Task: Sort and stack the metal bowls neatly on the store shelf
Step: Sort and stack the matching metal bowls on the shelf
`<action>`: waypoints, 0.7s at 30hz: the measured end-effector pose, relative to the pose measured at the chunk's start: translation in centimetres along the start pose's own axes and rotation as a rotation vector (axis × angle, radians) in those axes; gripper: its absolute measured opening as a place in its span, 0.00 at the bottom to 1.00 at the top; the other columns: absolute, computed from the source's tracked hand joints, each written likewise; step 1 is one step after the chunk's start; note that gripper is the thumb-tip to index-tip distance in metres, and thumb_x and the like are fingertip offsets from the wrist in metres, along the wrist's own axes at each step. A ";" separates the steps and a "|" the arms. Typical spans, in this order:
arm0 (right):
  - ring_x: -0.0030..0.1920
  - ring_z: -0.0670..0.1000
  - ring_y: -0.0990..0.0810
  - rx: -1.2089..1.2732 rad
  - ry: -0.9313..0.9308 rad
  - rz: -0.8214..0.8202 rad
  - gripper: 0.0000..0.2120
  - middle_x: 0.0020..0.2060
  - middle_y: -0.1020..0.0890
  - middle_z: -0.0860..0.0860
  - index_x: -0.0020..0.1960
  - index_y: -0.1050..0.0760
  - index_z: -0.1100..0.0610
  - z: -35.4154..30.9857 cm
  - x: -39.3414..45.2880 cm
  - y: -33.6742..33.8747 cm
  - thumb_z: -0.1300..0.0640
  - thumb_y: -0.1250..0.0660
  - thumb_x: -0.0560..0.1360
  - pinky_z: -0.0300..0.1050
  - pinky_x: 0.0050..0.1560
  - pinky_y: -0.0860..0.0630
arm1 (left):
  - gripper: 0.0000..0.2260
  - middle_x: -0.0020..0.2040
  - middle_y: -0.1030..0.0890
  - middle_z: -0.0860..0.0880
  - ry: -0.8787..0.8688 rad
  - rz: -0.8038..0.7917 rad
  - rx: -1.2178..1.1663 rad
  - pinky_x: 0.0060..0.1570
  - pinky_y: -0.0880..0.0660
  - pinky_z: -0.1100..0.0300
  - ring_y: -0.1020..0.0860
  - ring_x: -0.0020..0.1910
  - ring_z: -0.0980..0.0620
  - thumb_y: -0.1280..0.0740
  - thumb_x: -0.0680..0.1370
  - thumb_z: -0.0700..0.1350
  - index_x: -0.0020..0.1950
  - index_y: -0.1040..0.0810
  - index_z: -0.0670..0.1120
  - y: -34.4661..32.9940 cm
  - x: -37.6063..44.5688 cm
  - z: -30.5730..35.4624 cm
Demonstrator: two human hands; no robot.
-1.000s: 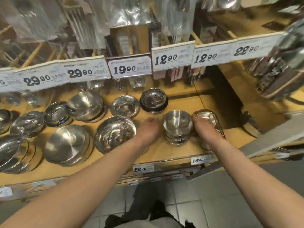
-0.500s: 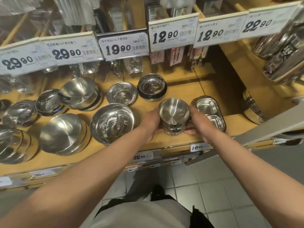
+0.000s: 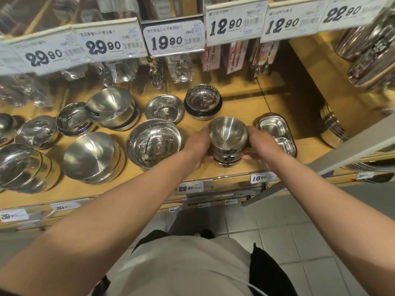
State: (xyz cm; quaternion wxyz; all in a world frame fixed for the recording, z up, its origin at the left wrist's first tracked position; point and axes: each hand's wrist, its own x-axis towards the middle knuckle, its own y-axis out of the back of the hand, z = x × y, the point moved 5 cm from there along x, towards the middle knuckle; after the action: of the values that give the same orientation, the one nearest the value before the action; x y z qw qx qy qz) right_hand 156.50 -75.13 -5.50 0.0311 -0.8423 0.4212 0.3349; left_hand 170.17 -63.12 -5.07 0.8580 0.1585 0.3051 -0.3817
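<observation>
A stack of small steel bowls (image 3: 227, 135) with black labels stands near the front of the wooden shelf (image 3: 239, 107). My left hand (image 3: 197, 146) grips its left side and my right hand (image 3: 259, 146) grips its right side. To the left sit a wide steel bowl (image 3: 154, 144), a shallow dish (image 3: 164, 108) and a black-rimmed bowl (image 3: 203, 101). Further left are more bowl stacks (image 3: 92, 159), some lying tilted (image 3: 113, 107).
A two-compartment steel tray (image 3: 277, 133) lies right beside my right hand. Price tags (image 3: 173, 39) hang above, with packaged cutlery (image 3: 179, 69) behind them. A grey rail (image 3: 320, 165) slants across the right. Steel containers (image 3: 372, 54) fill the right shelf.
Both hands have closed around the small bowl stack and drawn it slightly toward the shelf front; the view has tilted downward.
</observation>
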 end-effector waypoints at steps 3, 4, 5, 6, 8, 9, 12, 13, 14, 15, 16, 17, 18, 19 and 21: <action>0.53 0.58 0.17 0.025 0.011 0.001 0.18 0.55 0.18 0.58 0.59 0.23 0.56 -0.1 0.0 -0.2 0.47 0.45 0.82 0.49 0.43 0.16 | 0.13 0.49 0.19 0.51 -0.014 0.028 0.013 0.45 0.20 0.54 0.23 0.49 0.52 0.41 0.81 0.58 0.51 0.21 0.52 0.1 0.3 0.5; 0.52 0.58 0.16 0.027 0.015 0.001 0.17 0.55 0.18 0.57 0.60 0.23 0.57 -0.1 0.0 -0.2 0.47 0.45 0.83 0.51 0.45 0.15 | 0.14 0.49 0.19 0.51 -0.013 0.031 0.018 0.44 0.21 0.54 0.23 0.49 0.51 0.42 0.82 0.58 0.52 0.21 0.52 0.2 0.3 0.6; 0.50 0.57 0.16 0.025 0.014 0.004 0.17 0.55 0.18 0.57 0.60 0.23 0.57 -0.1 0.0 -0.3 0.48 0.45 0.83 0.53 0.47 0.15 | 0.13 0.49 0.19 0.51 -0.009 0.028 0.020 0.44 0.22 0.54 0.24 0.49 0.52 0.42 0.82 0.58 0.52 0.21 0.52 0.2 0.4 0.6; 0.49 0.57 0.15 0.022 0.009 0.005 0.17 0.54 0.18 0.57 0.60 0.23 0.57 0.0 0.1 -0.3 0.48 0.45 0.83 0.55 0.48 0.15 | 0.13 0.48 0.19 0.52 -0.006 0.023 0.022 0.44 0.22 0.55 0.24 0.48 0.52 0.42 0.82 0.58 0.51 0.21 0.53 0.2 0.4 0.5; 0.49 0.56 0.15 0.019 0.008 -0.004 0.18 0.54 0.18 0.57 0.60 0.23 0.57 0.3 0.1 -0.3 0.48 0.45 0.83 0.54 0.47 0.15 | 0.13 0.47 0.20 0.52 -0.005 0.015 0.035 0.42 0.22 0.56 0.24 0.47 0.52 0.42 0.82 0.58 0.51 0.22 0.53 0.1 0.5 0.3; 0.51 0.57 0.16 0.017 0.015 -0.016 0.18 0.55 0.18 0.58 0.61 0.23 0.57 0.4 0.0 -0.3 0.48 0.45 0.83 0.52 0.45 0.15 | 0.14 0.47 0.20 0.52 -0.004 0.015 0.043 0.41 0.22 0.56 0.24 0.47 0.52 0.43 0.83 0.57 0.52 0.22 0.52 0.1 0.5 0.2; 0.54 0.57 0.17 0.013 0.031 -0.039 0.18 0.56 0.19 0.58 0.60 0.23 0.57 0.6 -0.1 -0.2 0.47 0.46 0.83 0.48 0.43 0.15 | 0.16 0.47 0.21 0.50 -0.008 0.016 0.052 0.41 0.22 0.57 0.24 0.47 0.52 0.45 0.84 0.57 0.55 0.22 0.50 0.0 0.6 0.0; 0.54 0.57 0.17 0.015 0.034 -0.036 0.18 0.56 0.18 0.58 0.59 0.23 0.57 0.6 -0.1 -0.2 0.48 0.46 0.83 0.49 0.43 0.15 | 0.16 0.47 0.21 0.50 -0.009 0.014 0.049 0.41 0.22 0.57 0.25 0.46 0.52 0.45 0.84 0.56 0.55 0.22 0.50 -0.1 0.6 -0.1; 0.54 0.57 0.18 0.011 0.038 -0.034 0.17 0.55 0.18 0.58 0.58 0.23 0.57 0.6 -0.2 -0.2 0.48 0.46 0.83 0.50 0.44 0.15 | 0.16 0.46 0.21 0.51 -0.010 0.012 0.045 0.40 0.23 0.57 0.25 0.46 0.52 0.46 0.84 0.56 0.56 0.22 0.49 -0.1 0.6 -0.1; 0.54 0.56 0.18 0.000 0.047 -0.035 0.17 0.55 0.18 0.57 0.58 0.23 0.56 0.5 -0.2 -0.2 0.48 0.45 0.83 0.50 0.44 0.15 | 0.16 0.46 0.21 0.51 -0.011 0.013 0.042 0.39 0.23 0.57 0.25 0.46 0.52 0.45 0.84 0.56 0.58 0.22 0.49 -0.1 0.6 -0.2; 0.54 0.56 0.18 -0.021 0.060 -0.035 0.16 0.55 0.19 0.56 0.57 0.23 0.55 0.4 -0.2 -0.2 0.48 0.45 0.83 0.51 0.45 0.15 | 0.16 0.47 0.21 0.51 -0.011 0.015 0.040 0.39 0.23 0.57 0.24 0.47 0.52 0.45 0.84 0.56 0.59 0.22 0.49 -0.1 0.6 -0.2; 0.54 0.55 0.18 -0.047 0.073 -0.035 0.16 0.54 0.19 0.56 0.57 0.23 0.55 0.3 -0.3 -0.2 0.47 0.45 0.83 0.52 0.46 0.15 | 0.17 0.48 0.21 0.51 -0.007 0.016 0.039 0.40 0.22 0.57 0.24 0.48 0.52 0.45 0.84 0.56 0.59 0.22 0.49 0.0 0.5 -0.2; 0.54 0.55 0.19 -0.070 0.081 -0.033 0.16 0.54 0.19 0.55 0.57 0.23 0.54 0.3 -0.3 -0.1 0.47 0.46 0.83 0.54 0.47 0.15 | 0.16 0.48 0.20 0.51 -0.002 0.017 0.035 0.41 0.21 0.57 0.24 0.49 0.52 0.44 0.84 0.56 0.59 0.22 0.49 0.0 0.5 -0.3; 0.53 0.55 0.19 -0.089 0.088 -0.026 0.17 0.53 0.19 0.55 0.56 0.22 0.55 0.2 -0.4 -0.1 0.47 0.46 0.83 0.55 0.49 0.16 | 0.16 0.49 0.20 0.51 0.002 0.018 0.030 0.42 0.21 0.56 0.23 0.50 0.52 0.44 0.83 0.57 0.58 0.22 0.50 0.1 0.6 -0.3; 0.52 0.55 0.19 -0.176 0.148 0.014 0.17 0.51 0.18 0.55 0.52 0.21 0.58 -0.3 -0.3 0.1 0.49 0.45 0.82 0.58 0.54 0.18 | 0.14 0.47 0.19 0.51 -0.002 0.044 0.030 0.43 0.22 0.56 0.23 0.47 0.53 0.43 0.83 0.56 0.53 0.22 0.50 0.1 0.6 -0.2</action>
State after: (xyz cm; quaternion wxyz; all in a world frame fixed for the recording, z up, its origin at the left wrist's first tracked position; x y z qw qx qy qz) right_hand 156.40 -75.09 -5.06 -0.0764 -0.8612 0.3972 0.3079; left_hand 170.50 -63.30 -5.62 0.8640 0.1775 0.2950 -0.3673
